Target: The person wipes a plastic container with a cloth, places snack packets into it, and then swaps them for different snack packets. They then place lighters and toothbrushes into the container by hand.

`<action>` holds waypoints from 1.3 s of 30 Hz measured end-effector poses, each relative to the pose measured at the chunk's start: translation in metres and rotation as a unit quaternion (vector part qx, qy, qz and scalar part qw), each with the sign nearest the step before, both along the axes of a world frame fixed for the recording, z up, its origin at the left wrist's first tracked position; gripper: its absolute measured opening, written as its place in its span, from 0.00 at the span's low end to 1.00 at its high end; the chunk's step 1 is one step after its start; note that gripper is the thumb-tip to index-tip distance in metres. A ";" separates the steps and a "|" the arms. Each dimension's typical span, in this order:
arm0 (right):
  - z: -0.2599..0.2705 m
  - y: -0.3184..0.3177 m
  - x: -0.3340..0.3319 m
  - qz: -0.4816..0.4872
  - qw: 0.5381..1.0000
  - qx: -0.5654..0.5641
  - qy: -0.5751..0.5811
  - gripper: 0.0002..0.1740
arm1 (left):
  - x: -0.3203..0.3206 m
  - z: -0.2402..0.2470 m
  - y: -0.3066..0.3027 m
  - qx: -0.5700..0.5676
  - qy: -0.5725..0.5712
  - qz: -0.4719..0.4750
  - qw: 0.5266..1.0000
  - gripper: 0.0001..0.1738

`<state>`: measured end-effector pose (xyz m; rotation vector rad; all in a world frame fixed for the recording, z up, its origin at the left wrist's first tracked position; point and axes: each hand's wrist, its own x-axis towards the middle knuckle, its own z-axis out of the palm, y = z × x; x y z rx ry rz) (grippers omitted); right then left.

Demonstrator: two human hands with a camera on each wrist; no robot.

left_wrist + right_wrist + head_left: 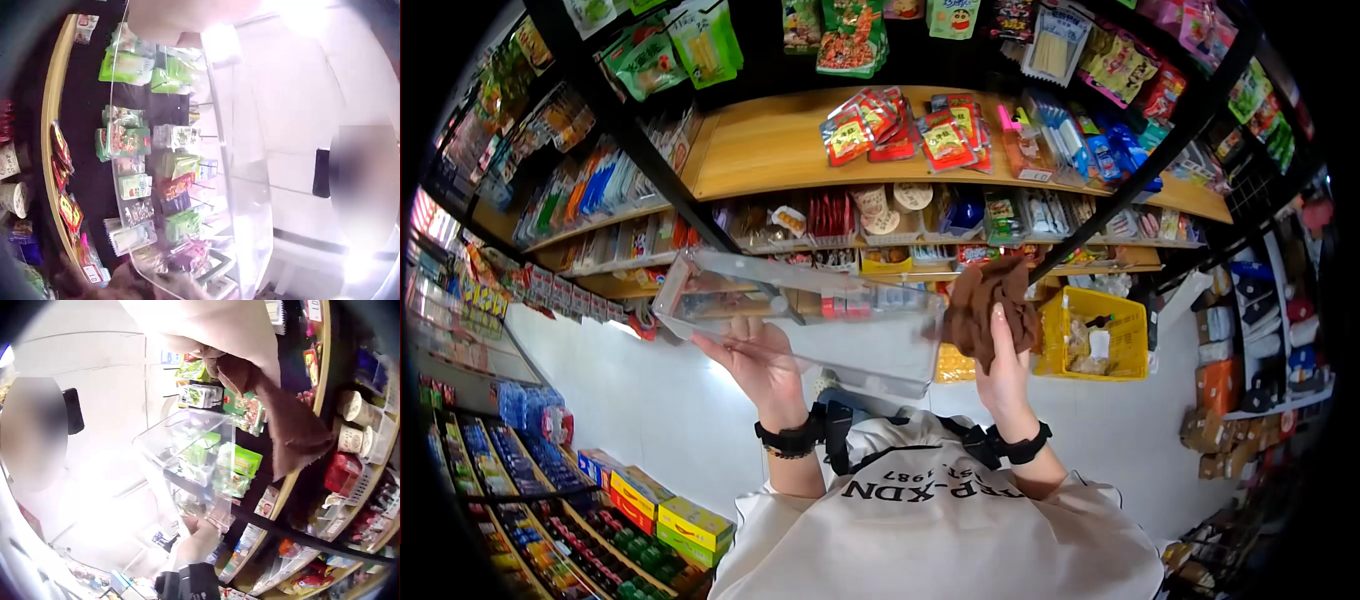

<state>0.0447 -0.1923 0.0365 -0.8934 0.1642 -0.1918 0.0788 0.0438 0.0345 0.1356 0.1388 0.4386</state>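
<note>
A long clear plastic box [850, 320] is held up in front of the person's chest in the head view. The left hand [762, 362] grips its near left edge, thumb pointing along the wall. At the box's right end the right hand [1003, 375] holds a crumpled brown cloth [990, 310], thumb on top of it. In the right wrist view the cloth [290, 425] hangs down from the right hand [219, 331], and the left hand [199, 540] pinches the far end of the box [187, 456]. The box [244, 187] looks see-through and empty in the left wrist view.
Behind the box a wooden shelf [765, 140] bears red snack packets [948, 140], with bins of goods below. Black uprights cross in front of the shelving. A yellow basket [1142, 345] is on the floor at right; boxed goods [690, 525] stand at lower left.
</note>
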 end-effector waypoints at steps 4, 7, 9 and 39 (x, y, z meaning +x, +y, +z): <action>0.008 0.027 -0.019 0.013 0.988 -0.154 0.026 0.25 | -0.010 0.019 -0.028 0.151 0.075 0.110 0.979 0.25; -0.010 0.032 -0.021 0.041 0.990 -0.127 -0.034 0.26 | -0.018 0.037 -0.041 0.242 0.149 0.187 0.940 0.29; -0.010 0.036 -0.027 0.044 0.989 -0.140 -0.029 0.26 | -0.024 0.040 -0.047 0.330 0.149 0.248 0.898 0.31; -0.005 0.097 0.005 0.098 0.775 -0.548 -0.299 0.28 | 0.003 -0.018 0.016 0.514 0.023 -0.078 0.854 0.39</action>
